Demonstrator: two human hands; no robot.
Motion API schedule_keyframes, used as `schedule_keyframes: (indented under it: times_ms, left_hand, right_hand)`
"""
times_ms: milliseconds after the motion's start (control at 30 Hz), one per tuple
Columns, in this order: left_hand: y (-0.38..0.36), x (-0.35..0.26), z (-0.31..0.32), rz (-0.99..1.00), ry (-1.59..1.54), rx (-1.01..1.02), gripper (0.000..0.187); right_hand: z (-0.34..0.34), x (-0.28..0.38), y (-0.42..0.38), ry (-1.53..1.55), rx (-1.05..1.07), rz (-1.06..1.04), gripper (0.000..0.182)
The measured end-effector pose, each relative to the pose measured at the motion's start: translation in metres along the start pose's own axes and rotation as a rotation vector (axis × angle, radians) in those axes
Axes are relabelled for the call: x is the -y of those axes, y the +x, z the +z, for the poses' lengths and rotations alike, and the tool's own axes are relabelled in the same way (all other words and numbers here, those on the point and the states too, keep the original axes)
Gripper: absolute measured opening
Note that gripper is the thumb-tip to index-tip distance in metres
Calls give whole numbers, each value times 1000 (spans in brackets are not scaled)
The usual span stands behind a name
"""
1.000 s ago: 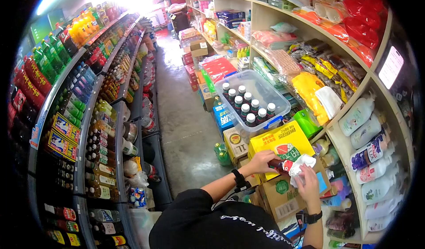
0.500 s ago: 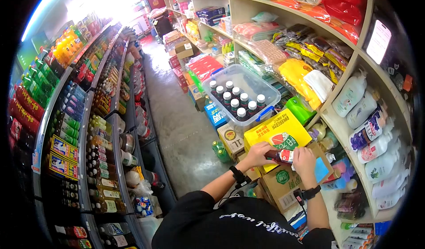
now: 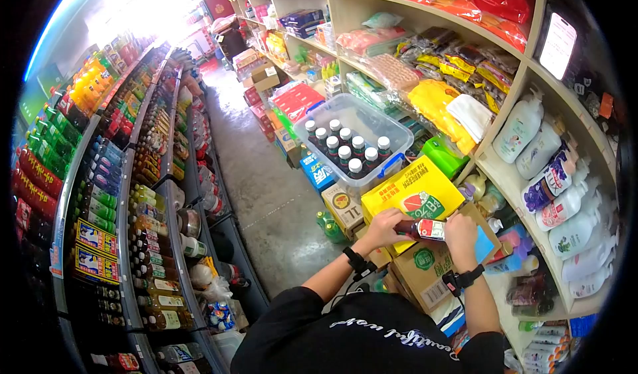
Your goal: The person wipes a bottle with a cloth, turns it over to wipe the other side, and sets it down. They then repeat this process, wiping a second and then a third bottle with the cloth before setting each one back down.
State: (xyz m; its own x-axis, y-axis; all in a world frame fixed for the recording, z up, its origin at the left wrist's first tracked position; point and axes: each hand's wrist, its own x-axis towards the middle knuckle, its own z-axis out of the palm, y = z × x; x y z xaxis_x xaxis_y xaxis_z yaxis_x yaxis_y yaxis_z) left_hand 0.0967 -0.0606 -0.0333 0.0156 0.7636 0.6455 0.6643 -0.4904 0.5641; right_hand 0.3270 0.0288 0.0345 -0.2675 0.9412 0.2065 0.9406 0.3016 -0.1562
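A dark bottle with a red and white label [image 3: 428, 229] lies sideways between my two hands, above the yellow box. My left hand [image 3: 387, 230] is closed around one end of it. The fingers of my right hand [image 3: 461, 236] close around the other end and hide it. Below are the yellow box [image 3: 435, 180] and an open brown carton [image 3: 420, 265]. Beyond the box stands a clear plastic tub [image 3: 397, 134] with blue handles, holding several dark bottles with white caps [image 3: 344, 152].
Shelves of drink bottles [image 3: 156, 241] line the left side. On the right, shelves carry pump bottles [image 3: 518, 131] and packaged goods. A phone [image 3: 557, 47] is at the upper right. Green bottles [image 3: 329, 226] stand on the aisle floor [image 3: 266, 194].
The view has shifted slightly, so the shelves and tub appear a little to the left. Both hands stay on the bottle, and its label now faces up more fully.
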Motion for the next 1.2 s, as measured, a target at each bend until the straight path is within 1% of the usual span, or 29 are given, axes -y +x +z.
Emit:
schedule_keyframes:
  times_ms: [100, 200, 333, 433, 633, 733, 833, 867, 967, 1067, 1200]
  left_hand:
    - [0, 0, 0, -3, -8, 4, 50]
    - [0, -1, 1, 7, -29, -15, 50]
    - [1, -4, -1, 12, 5, -5, 50]
    - [-2, -3, 2, -8, 5, -16, 51]
    - [-2, -3, 1, -42, 3, -10, 55]
    - [0, -3, 0, -20, 4, -12, 55]
    - [-2, -4, -1, -37, 2, 5, 53]
    - [-2, -4, 0, -51, -1, 7, 53]
    - [0, -9, -1, -75, 5, 17, 50]
    - [1, -9, -1, -72, 14, 18, 50]
    - [1, -8, 0, -56, 19, 14, 50]
  right_hand:
    - [4, -8, 0, -88, -61, -26, 47]
    - [3, -9, -1, -78, -132, -45, 47]
    - [19, -3, 0, -102, -72, -36, 39]
    - [17, -1, 3, -53, -76, -1, 39]
    - [-4, -2, 4, -61, -75, -26, 35]
    - [6, -2, 5, -54, -14, -17, 35]
    - [23, -5, 5, -52, -13, -81, 32]
    - [28, -7, 5, -49, -58, -81, 33]
    - [15, -9, 8, -7, -58, -68, 28]
    - [3, -4, 8, -21, 9, -33, 22]
    - [23, -3, 3, -25, -54, -72, 21]
